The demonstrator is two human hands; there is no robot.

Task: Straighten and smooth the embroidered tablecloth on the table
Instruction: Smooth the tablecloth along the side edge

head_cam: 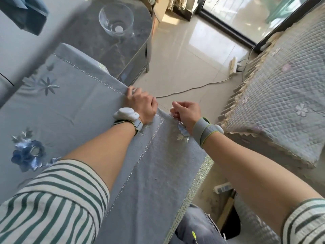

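Note:
A grey-blue embroidered tablecloth [73,106] with blue flower appliqués and a silver stitched border covers the table on the left, its side panel hanging down toward me. My left hand [141,103] grips the cloth at the table's corner edge, fingers curled over the fold. My right hand [186,111] pinches the hanging corner of the cloth just to the right, beside a small embroidered flower. Both hands sit close together at that corner, and the cloth is drawn taut between them.
A dark marble side table [112,48] with a glass bowl [116,19] stands beyond the corner. A power strip [233,66] and its cable [193,88] lie on the tiled floor. A quilted sofa cover [284,103] fills the right.

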